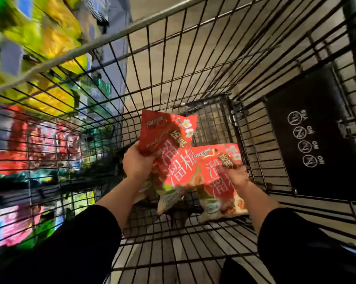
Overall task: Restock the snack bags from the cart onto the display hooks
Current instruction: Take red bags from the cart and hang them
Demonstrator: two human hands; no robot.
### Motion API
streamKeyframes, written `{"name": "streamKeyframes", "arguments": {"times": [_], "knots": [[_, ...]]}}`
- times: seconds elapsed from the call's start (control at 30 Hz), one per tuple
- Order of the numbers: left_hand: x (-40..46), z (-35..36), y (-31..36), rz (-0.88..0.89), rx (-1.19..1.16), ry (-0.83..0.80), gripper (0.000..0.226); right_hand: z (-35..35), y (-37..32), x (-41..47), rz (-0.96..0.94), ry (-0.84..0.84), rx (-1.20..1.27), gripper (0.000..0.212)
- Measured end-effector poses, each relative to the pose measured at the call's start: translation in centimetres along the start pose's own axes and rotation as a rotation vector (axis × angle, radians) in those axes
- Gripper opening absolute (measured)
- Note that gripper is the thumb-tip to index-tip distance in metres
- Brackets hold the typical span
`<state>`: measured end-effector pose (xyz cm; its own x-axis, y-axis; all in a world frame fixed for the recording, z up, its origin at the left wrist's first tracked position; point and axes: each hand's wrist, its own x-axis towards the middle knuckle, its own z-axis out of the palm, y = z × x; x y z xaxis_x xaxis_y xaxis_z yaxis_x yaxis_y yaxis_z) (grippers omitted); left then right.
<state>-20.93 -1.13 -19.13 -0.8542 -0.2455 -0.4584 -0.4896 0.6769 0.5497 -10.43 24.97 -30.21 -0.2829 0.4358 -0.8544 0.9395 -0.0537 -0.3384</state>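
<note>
Both my arms reach down into a black wire cart (193,58). My left hand (137,162) grips the upper left edge of a red snack bag (171,148) with white characters, lifted and tilted inside the cart. My right hand (237,175) holds a second red snack bag (218,181) of the same kind, which lies lower and to the right, partly under the first. The display (35,78) with hanging snack bags is a blur of yellow, green and red beyond the cart's left wall.
A black sign (312,140) with white round symbols is fixed to the cart's right side. The cart's grey rim (91,46) runs across the upper left. The tiled floor shows through the wire bottom.
</note>
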Motion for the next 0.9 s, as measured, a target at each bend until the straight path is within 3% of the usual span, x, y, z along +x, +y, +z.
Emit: {"name": "streamKeyframes", "arguments": {"times": [0.2, 0.3, 0.53, 0.73, 0.9], "knots": [[0.3, 0.2, -0.1, -0.054, -0.026, -0.002, 0.045, -0.4, -0.7, 0.4, -0.041, -0.022, 0.144, 0.072], [0.5, 0.2, -0.6, -0.086, -0.066, 0.009, 0.045, -1.1, -2.3, -0.7, -0.084, -0.096, 0.203, 0.031], [-1.6, -1.2, -1.3, -0.148, -0.164, 0.084, 0.048, -1.0, -5.2, -3.5, -0.312, -0.125, 0.207, 0.009], [-4.4, -4.9, -0.8, -0.264, -0.419, 0.271, 0.046, -2.5, -9.4, -8.7, -0.508, -0.21, 0.301, 0.017], [-6.5, -7.7, -1.2, -0.225, -0.615, 0.382, 0.054, -2.9, -13.5, -14.7, -0.71, -0.334, 0.363, 0.01]]}}
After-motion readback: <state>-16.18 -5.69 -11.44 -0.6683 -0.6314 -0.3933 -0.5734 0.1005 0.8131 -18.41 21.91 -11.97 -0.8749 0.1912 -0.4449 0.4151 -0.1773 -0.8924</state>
